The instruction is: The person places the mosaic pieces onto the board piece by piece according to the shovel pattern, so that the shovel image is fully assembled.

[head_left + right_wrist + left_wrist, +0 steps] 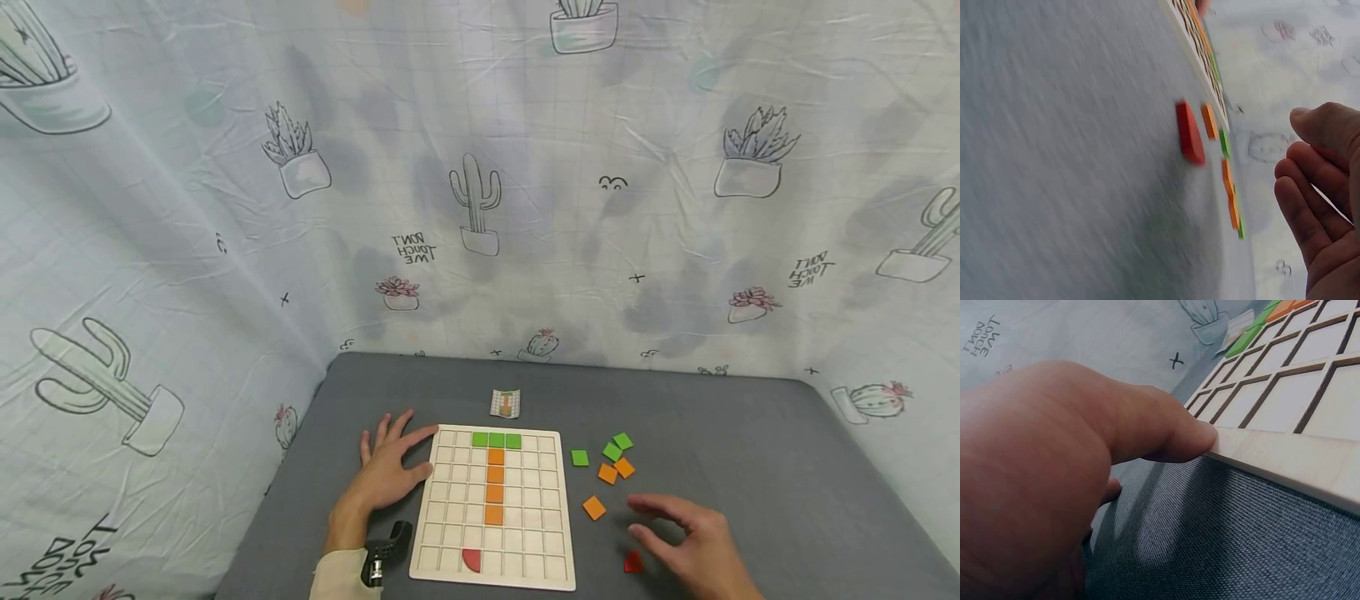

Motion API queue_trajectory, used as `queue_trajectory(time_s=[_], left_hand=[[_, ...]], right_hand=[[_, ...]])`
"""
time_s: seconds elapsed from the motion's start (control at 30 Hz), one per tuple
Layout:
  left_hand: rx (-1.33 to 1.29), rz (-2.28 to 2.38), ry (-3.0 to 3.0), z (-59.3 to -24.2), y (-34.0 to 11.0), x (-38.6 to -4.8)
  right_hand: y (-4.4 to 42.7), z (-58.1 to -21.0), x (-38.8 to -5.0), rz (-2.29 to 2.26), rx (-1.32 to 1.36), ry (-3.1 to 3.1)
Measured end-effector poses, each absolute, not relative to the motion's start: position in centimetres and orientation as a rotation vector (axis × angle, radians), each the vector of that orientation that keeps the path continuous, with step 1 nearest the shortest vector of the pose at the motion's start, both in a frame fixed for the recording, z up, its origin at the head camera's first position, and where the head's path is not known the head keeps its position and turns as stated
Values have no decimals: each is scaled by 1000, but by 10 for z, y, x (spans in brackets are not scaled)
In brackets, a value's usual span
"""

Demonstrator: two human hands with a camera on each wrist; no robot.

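A pale wooden grid board lies on the table. It carries a row of green tiles, a column of orange tiles below them, and a red quarter-circle piece near its front edge. My left hand touches the board's left side with fingers spread; the left wrist view shows the thumb against its edge. Above the table to the right, my right hand is held with thumb and fingers apart, holding nothing. A loose red piece lies close by, blurred in the right wrist view.
Right of the board lie loose green tiles and loose orange tiles, some touching each other. Behind the board is a small pattern card. Cactus-printed fabric hangs around the grey table.
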State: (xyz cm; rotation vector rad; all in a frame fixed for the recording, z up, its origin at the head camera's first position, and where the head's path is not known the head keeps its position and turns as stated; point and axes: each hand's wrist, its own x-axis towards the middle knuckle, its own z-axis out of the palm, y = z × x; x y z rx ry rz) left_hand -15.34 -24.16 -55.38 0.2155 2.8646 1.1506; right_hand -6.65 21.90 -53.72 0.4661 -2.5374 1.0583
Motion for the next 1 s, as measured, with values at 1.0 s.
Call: queue_trajectory(time_s=[1.0], left_hand=[[206,1136,2884,-554,-239,-153]], right_hand=[[254,-535,-123,944,515,-2532]])
